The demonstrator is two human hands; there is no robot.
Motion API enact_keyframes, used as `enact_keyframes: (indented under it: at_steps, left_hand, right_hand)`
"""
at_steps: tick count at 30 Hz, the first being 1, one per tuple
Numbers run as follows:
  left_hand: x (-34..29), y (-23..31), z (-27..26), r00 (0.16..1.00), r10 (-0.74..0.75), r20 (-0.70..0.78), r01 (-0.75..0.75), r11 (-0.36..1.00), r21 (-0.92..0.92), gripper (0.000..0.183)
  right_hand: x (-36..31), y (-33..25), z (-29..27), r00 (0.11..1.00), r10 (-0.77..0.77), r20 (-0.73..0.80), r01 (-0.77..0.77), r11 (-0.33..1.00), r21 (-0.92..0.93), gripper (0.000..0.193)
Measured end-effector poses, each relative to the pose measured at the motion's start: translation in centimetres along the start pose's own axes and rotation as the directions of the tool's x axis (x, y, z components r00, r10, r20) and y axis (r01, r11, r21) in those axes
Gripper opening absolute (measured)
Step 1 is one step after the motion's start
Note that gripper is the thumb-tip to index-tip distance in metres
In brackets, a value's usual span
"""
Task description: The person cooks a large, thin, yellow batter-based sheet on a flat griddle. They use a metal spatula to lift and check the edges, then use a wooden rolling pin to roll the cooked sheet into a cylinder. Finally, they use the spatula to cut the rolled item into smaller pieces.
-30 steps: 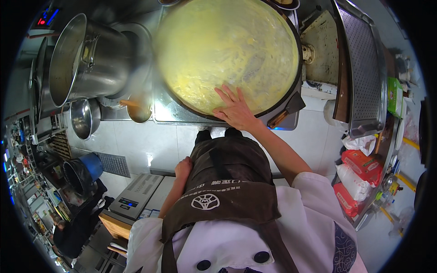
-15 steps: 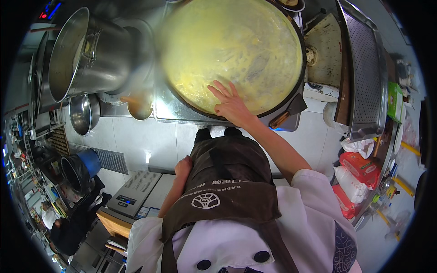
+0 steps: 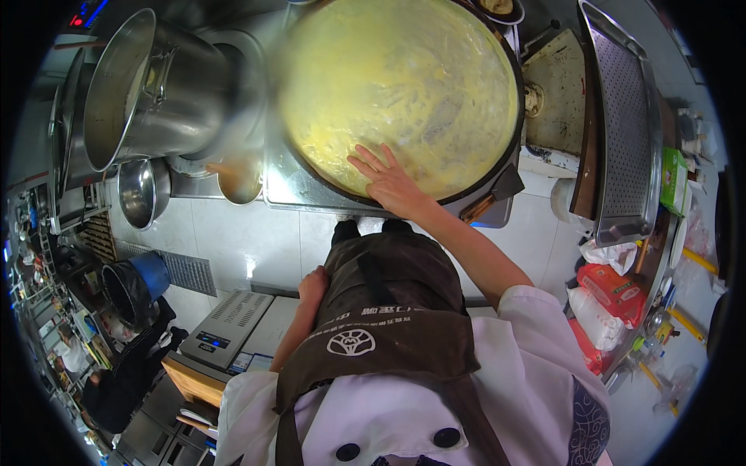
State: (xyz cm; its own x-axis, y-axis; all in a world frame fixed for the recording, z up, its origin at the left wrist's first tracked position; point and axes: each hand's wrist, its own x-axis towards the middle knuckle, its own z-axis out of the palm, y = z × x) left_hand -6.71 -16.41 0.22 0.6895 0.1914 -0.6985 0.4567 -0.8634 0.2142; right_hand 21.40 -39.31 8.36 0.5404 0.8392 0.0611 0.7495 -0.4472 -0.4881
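Observation:
A large, round, thin yellow pancake [image 3: 404, 85] covers a wide black griddle [image 3: 514, 144]. My right hand [image 3: 391, 185] is over the near edge of the pancake, fingers spread and holding nothing. The fingertips are at its surface; whether they press on it I cannot tell. My left hand [image 3: 313, 287] hangs low beside my brown apron [image 3: 388, 342], its fingers curled in, with nothing showing in them. A dark scraper [image 3: 507, 183] with a wooden handle lies at the griddle's near right edge, close to my right forearm.
Left of the griddle stands a tall steel pot [image 3: 175, 93], with a steel bowl [image 3: 144, 194] in front. A perforated metal tray [image 3: 622, 132] sits at the right, above red and white bags [image 3: 606, 299]. A grey machine [image 3: 225, 330] stands behind my left arm. Another person in dark clothes [image 3: 124, 388] is at lower left.
My right hand has shifted slightly to the left, and its fingers are spread wider over the pancake. My left hand has stayed in place.

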Motion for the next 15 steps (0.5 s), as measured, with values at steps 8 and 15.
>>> enact_keyframes:
  at_steps: [8, 15]
  left_hand:
    - [0.2, 0.4, -0.7, 1.0, 0.007, 0.028, -0.007, 1.0, 0.001, 0.024]
    - [0.2, 0.2, -0.9, 0.999, 0.011, 0.043, -0.01, 1.0, -0.013, 0.024]
  right_hand:
    - [-0.1, 0.1, -0.8, 0.998, 0.055, -0.01, -0.054, 0.996, 0.075, 0.008]
    - [-0.2, 0.1, -0.7, 0.997, 0.063, 0.035, -0.066, 0.994, 0.087, 0.009]
